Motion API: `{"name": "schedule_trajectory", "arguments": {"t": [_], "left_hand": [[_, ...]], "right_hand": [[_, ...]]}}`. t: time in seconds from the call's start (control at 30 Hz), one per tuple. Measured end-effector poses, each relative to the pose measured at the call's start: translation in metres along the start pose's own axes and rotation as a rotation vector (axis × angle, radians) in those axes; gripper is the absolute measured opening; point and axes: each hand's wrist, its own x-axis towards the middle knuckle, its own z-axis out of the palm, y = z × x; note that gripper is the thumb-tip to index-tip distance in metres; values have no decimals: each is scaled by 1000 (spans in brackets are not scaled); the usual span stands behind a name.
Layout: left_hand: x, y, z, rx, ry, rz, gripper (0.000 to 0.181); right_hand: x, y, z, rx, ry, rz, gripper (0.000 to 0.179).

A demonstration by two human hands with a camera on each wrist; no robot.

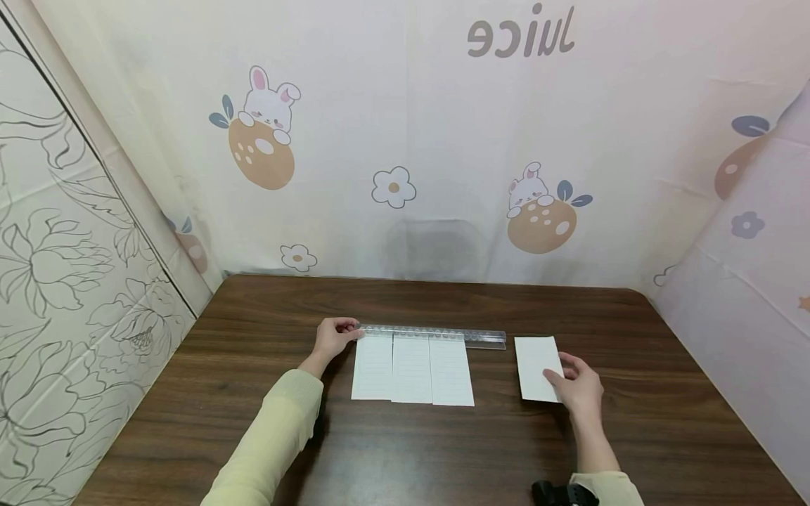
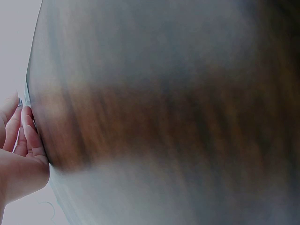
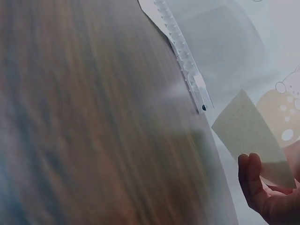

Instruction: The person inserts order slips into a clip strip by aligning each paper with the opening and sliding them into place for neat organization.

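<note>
In the head view, a long clear plastic strip [image 1: 443, 333] with a row of repeating cells lies across the top edges of three lined white paper sheets [image 1: 411, 369] set side by side. The left hand [image 1: 335, 339] pinches the strip's left end; the left wrist view shows that hand [image 2: 21, 140] from the side, its grip partly hidden. To the right, the right hand [image 1: 577, 383] holds another white sheet [image 1: 536, 369] by its right edge, thumb on top. In the right wrist view this sheet [image 3: 251, 136] is tilted up off the table, apart from the strip's right end [image 3: 199, 93].
A dark brown wooden table [image 1: 405, 450] carries everything. Behind it hangs a pale printed curtain [image 1: 354, 232], with more patterned cloth at both sides. A black band [image 1: 563, 493] sits at the right wrist.
</note>
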Motion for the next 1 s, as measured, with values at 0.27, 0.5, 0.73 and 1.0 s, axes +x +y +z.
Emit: {"name": "schedule_trajectory", "arguments": {"t": [0.27,0.5,0.73,1.0], "left_hand": [[-1,2,-1,8,2,7,17],[-1,2,-1,-7,2,5,17],[-1,3,-1,-10,0,-10,16],[-1,3,-1,-12,-2,-2,17]], "right_hand": [[-4,0,3,87,-38,37,47],[-6,-2,7,85,-46,49,46],[-8,-4,12,90,-80,52,46],[-7,-6,19,101,-113,68,47]]}}
